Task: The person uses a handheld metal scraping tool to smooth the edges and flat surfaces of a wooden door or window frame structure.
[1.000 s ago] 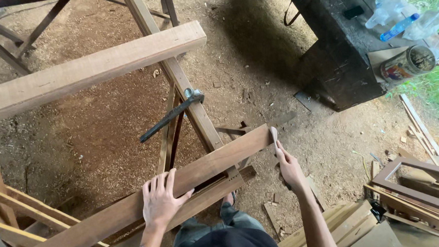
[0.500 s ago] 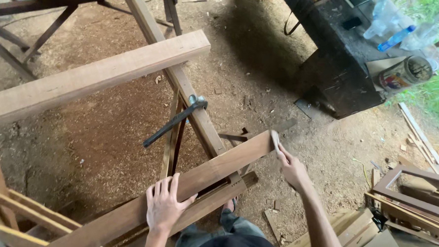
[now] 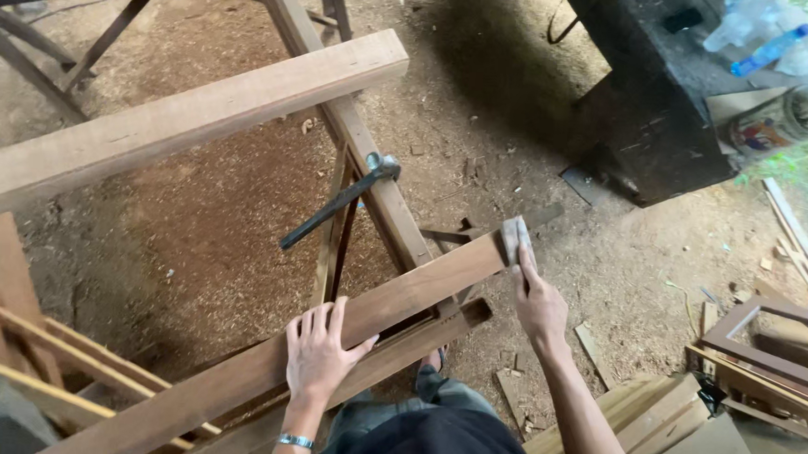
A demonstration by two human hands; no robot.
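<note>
The right hand [image 3: 539, 305] has its fingers [image 3: 525, 260] curled around a small grey pad or block [image 3: 515, 238], pressed against the upper end of a long brown plank [image 3: 326, 342]; the grip looks closed on the pad, though the thumb side is hidden. The left hand [image 3: 319, 350] lies flat and open on the plank's top face, fingers spread, holding nothing, only pressing down. The plank runs diagonally from the lower left up to the right, resting on the rails of a wooden trestle frame [image 3: 370, 180] above the sawdust-covered floor [image 3: 195, 236].

The plank appears to be kept steady by the flat palm alone, so a hard push at its end could slide it along the rails or tip it off the frame. The fingers at the cut end sit close to the sharp corner and may catch splinters if the pad slips. A metal clamp [image 3: 341, 202] juts out from the frame just beyond the plank, near enough for a slipping hand to strike it.

A broad pale beam [image 3: 181, 122] lies across the frame farther out. Toward the upper right stands a dark block-like bench [image 3: 650, 92]; on it lie clear plastic bottles, one with a blue cap [image 3: 771, 48], and a cylindrical tin [image 3: 776, 121] on its side with a label in red, white and darker colours. Stacked wooden frames [image 3: 761, 361] lie on the floor at the right edge.
</note>
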